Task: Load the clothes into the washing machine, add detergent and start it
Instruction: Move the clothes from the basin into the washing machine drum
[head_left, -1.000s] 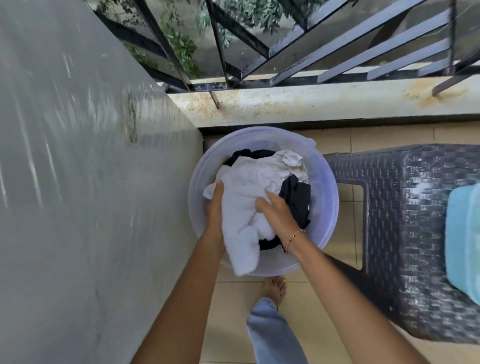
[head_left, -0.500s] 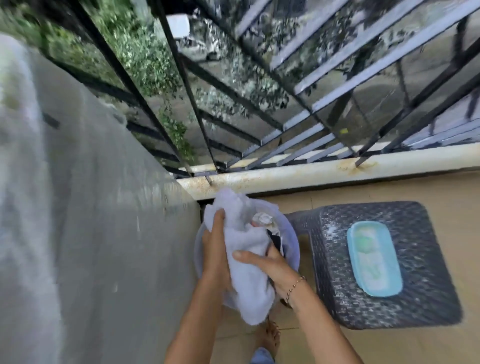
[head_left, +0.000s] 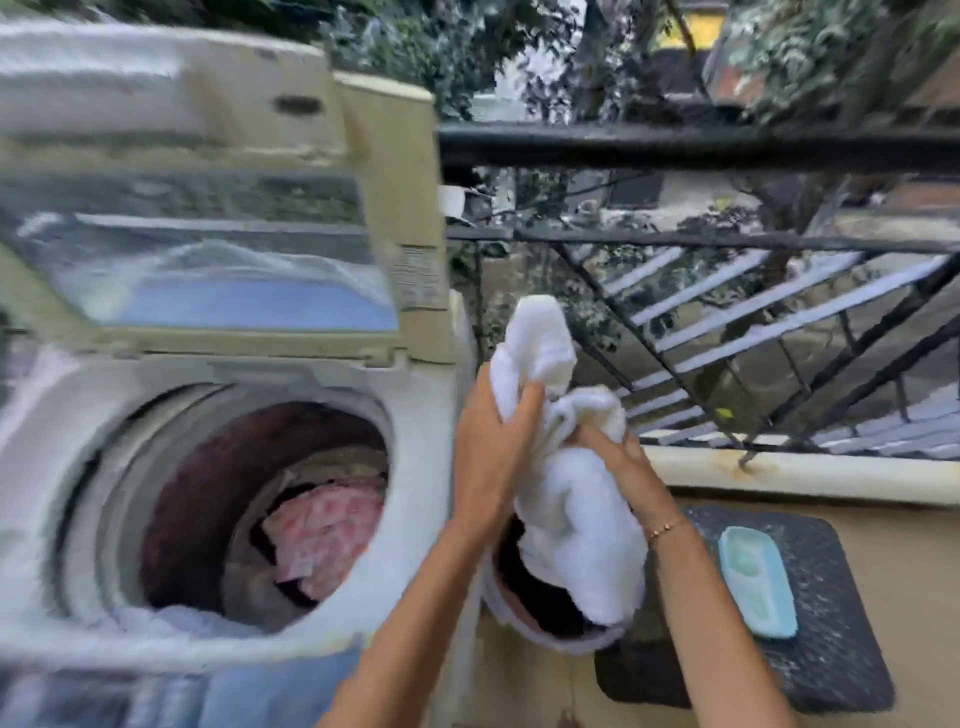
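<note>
Outdoors on a balcony, a black metal railing (head_left: 727, 145) runs across the back with leafy trees behind it, and the whole head view is smeared by motion.

Along the left side stands a top-loading washing machine (head_left: 67, 415) with its lid (head_left: 218, 218) propped up. Inside the drum (head_left: 208, 467) a pink patterned cloth (head_left: 327, 525) already lies near the right wall.

Just beside the machine's right edge, a white towel (head_left: 571, 509) hangs in the air, bunched between two hands. The left hand (head_left: 488, 441) is closed around its upper part, and the right hand (head_left: 618, 447) pinches a fold beside it. Below the towel sits a pale basin (head_left: 498, 608) with dark clothes left in it.

On the right, a dark woven stool (head_left: 831, 649) carries a light blue tray (head_left: 758, 582) near its back edge.

The towel looks soft, limp and fairly light; it will droop and trail, so it seems best gathered in a bundle and held at the bunched middle, to keep loose ends off the machine's rim.
</note>
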